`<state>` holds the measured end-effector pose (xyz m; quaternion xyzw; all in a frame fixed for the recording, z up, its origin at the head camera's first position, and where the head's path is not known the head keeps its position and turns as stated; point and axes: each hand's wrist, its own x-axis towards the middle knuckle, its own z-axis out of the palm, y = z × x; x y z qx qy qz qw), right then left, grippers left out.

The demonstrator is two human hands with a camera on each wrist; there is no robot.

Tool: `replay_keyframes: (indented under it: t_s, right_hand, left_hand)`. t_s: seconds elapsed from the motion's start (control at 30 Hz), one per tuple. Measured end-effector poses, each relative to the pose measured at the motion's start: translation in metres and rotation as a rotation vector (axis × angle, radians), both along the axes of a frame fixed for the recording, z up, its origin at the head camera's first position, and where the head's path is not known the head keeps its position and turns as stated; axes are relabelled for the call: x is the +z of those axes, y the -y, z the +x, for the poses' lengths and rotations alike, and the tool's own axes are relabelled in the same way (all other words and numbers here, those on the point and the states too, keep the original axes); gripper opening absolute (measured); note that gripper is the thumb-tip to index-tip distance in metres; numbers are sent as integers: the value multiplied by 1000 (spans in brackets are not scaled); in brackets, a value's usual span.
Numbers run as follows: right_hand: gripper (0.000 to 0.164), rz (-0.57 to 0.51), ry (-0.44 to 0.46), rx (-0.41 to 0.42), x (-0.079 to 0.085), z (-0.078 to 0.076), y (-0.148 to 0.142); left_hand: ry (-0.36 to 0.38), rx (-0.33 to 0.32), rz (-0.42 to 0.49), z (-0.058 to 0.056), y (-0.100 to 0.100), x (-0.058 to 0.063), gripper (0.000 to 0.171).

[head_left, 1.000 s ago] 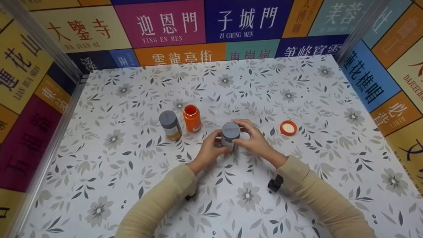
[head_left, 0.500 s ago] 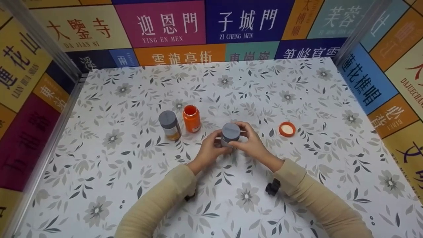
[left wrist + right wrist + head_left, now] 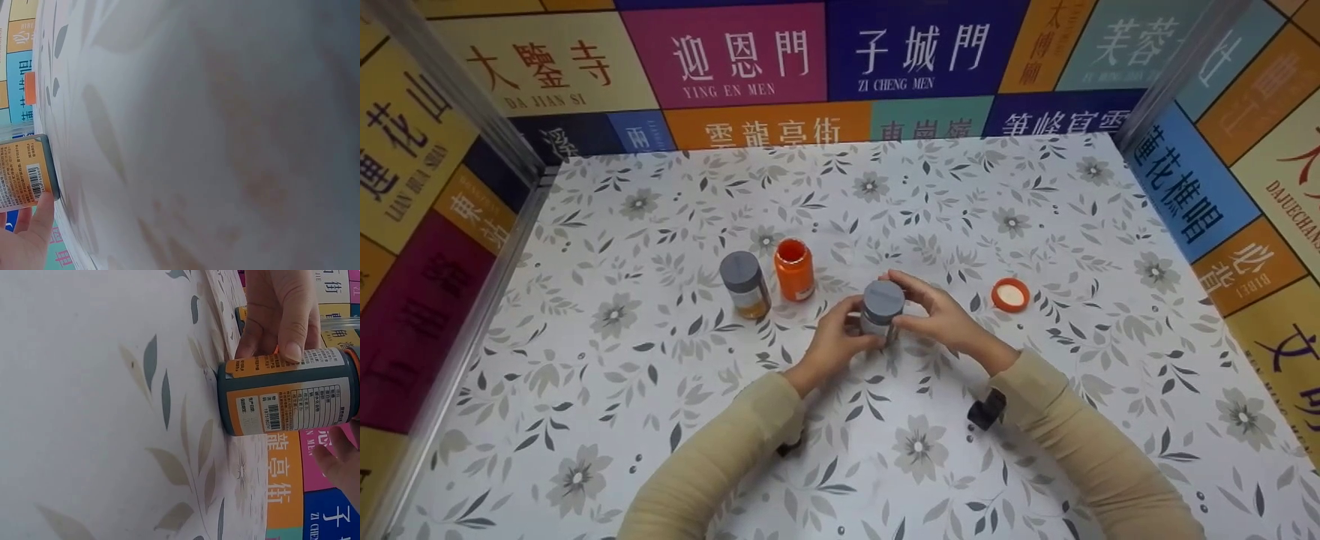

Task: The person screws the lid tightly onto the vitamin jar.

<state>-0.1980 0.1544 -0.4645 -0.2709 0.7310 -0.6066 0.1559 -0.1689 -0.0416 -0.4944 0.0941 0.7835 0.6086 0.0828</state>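
Note:
In the head view, a supplement bottle with a grey lid stands upright between both hands. My left hand grips its body from the left. My right hand holds the lid from the right, thumb in front and forefinger behind. The right wrist view shows the bottle's orange-and-white label, with the left thumb pressed on it and the right fingers near the lid end. The left wrist view catches the label's barcode side.
Left of the hands stand a second grey-lidded bottle and an open orange bottle. An orange cap lies inside up at right. Printed panels border the floral tabletop at the back and sides.
The right hand turned inward around the lid, then swung back outward to the right, with its wrist shifting. The left hand and bottle stay nearly in place.

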Motion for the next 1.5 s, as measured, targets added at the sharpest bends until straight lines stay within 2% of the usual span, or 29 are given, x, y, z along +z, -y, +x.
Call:
replay_keyframes:
  t_s: [0.23,0.4,0.8,0.93,1.1,1.23,1.33,1.4,1.5]
  right_hand:
    - [62,33,-132,-42,-4,-1,6]
    - [59,34,-167,-119,-5,2,11]
    - [52,-39,-99,-340,-11,11,26]
    - [51,-50,-75,-400,-13,13,30]
    - [55,-8,-39,-437,-12,17,32]
    - [56,10,-40,-449,-11,17,35]
    - [60,10,-29,-427,-11,17,34]
    - [70,21,-27,-379,-10,15,31]
    - [87,37,-49,-256,-8,13,23]
  left_hand:
    - [-3,3,-12,-2,-1,-4,57]
    - [-16,1,-16,-1,0,-2,55]
    - [-37,20,-59,-2,-1,-5,53]
    - [-12,21,-74,-2,-2,-3,54]
    - [21,27,-98,-2,-1,-2,54]
    - [12,20,-97,-2,-1,-2,52]
    - [-4,15,-85,-3,-1,-2,52]
    - [-7,13,-75,-3,0,-3,53]
    - [-15,8,-60,-2,0,-2,55]
